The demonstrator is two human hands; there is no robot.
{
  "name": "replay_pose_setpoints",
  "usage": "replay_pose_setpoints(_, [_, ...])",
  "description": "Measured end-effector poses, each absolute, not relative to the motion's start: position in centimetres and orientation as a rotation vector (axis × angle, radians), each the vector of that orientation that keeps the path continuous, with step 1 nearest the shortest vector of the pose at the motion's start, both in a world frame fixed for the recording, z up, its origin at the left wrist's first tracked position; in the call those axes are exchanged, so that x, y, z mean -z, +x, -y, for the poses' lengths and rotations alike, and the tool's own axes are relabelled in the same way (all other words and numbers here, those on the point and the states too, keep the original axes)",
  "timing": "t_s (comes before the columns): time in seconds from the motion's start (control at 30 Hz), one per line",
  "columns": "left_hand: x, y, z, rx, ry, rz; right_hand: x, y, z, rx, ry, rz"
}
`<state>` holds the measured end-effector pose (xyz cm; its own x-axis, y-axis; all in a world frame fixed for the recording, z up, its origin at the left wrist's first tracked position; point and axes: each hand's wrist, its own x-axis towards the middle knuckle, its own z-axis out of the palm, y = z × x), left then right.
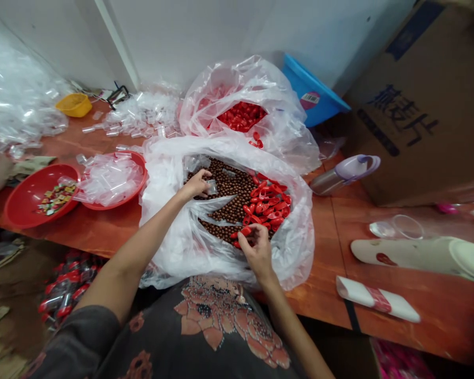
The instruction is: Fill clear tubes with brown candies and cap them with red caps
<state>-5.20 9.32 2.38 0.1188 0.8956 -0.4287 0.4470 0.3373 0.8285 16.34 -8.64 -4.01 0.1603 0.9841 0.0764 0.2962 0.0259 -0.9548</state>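
A large white plastic bag (161, 210) lies spread on the table, full of small brown balls (231, 197) with a heap of red plastic caps (266, 205) on its right side. My left hand (197, 185) reaches over the balls, its fingers closed on a small clear plastic container (212, 187). At the near edge of the heap, my right hand (257, 247) pinches a red cap (245, 231) between thumb and fingers. A few more clear pieces lie on the balls near the bag's far rim.
Left of the bag stand two red bowls, one with clear plastic pieces (110, 179), one with small colourful bits (57, 199). Behind are a bag of red parts (243, 116) and a blue basin (314, 89). A bottle (343, 173) and a cardboard box (411, 116) stand right.
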Motion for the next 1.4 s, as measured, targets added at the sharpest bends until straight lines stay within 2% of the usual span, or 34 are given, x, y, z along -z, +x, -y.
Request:
replay_pose_setpoints(0.17, [-2.0, -5.7, -9.2, -0.377, 1.501, -1.593, 3.1, 16.8, 8.8, -0.820, -1.456, 1.620])
replay_pose_setpoints(0.43, [-1.3, -5.3, -9.6, -0.481, 1.349, -1.653, 2.2, 17.7, 9.5, -0.733, -1.423, 2.030])
replay_pose_setpoints(0.87, [2.1, -0.6, -10.3, -0.688, 1.200, -1.533, 3.2, 18.0, 9.7, -0.631, -1.382, 1.915])
replay_pose_setpoints(1.4, [1.2, 0.7, -9.5, -0.866, 0.817, -1.117, 3.2, 17.7, 9.8, -0.626, -1.409, 1.795])
